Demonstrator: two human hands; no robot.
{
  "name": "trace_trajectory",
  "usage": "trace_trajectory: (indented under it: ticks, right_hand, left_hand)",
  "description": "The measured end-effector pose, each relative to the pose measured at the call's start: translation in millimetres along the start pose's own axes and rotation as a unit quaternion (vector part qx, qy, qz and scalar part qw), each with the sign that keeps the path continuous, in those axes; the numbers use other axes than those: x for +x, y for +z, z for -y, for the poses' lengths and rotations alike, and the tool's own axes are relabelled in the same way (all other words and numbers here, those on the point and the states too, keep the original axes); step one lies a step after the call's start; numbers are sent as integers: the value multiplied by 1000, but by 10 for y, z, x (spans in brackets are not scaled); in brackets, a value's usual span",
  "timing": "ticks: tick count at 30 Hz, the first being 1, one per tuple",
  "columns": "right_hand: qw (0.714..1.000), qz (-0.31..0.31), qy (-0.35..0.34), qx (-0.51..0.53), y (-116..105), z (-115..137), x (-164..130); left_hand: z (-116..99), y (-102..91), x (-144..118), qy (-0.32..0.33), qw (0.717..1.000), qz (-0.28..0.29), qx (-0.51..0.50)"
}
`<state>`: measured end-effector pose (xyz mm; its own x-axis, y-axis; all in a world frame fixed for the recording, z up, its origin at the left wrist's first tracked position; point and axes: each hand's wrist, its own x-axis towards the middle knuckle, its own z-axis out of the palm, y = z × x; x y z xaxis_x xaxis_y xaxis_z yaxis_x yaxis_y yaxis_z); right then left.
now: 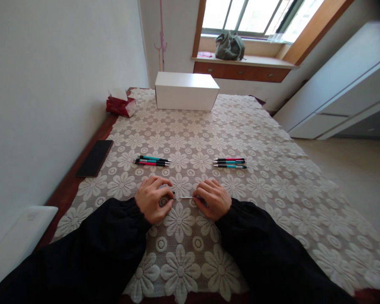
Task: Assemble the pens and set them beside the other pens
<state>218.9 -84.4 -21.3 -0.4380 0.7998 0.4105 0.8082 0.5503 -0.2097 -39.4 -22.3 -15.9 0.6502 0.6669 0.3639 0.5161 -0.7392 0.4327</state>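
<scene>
My left hand (pixel 155 199) is closed in a pinch just above the lace tablecloth. A small dark tip (pixel 173 192) pokes out by its fingers; the rest of that piece is hidden. Facing it, my right hand (pixel 212 199) grips a thin whitish rod that looks like a pen refill (pixel 186 197), pointing left toward the dark tip with a small gap between them. Beyond my left hand lies a group of teal, black and red pens (pixel 152 161). Past my right hand, three similar pens (pixel 229 163) lie side by side.
Flower-patterned lace cloth (pixel 180 270) covers the table. A black phone (pixel 95 158) lies at the left edge, with a red tissue pack (pixel 120 106) farther back. At the far end stands a white box (pixel 186 92). A wall runs close along the left.
</scene>
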Motion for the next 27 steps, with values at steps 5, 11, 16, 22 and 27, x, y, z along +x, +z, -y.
trace_trajectory:
  ticks: [5,11,16,22,27]
  right_hand:
    - [1000,12,1,-1,17,-14,-16]
    - [1000,2,-15,10,18,-14,-10]
    - [1000,7,-27,13,19,3,4]
    - [1000,-4,-27,14,6,5,11]
    - [999,-2,-26,21,4,12,15]
  left_hand:
    - [24,29,1,14,1000,-14,-5]
    - [36,37,3,24,999,-21,-1]
    - [63,56,-4,37,999,-22,-8]
    - [61,55,-12,38,999,-32,-12]
    - [55,58,-5,38,999,-30,-11]
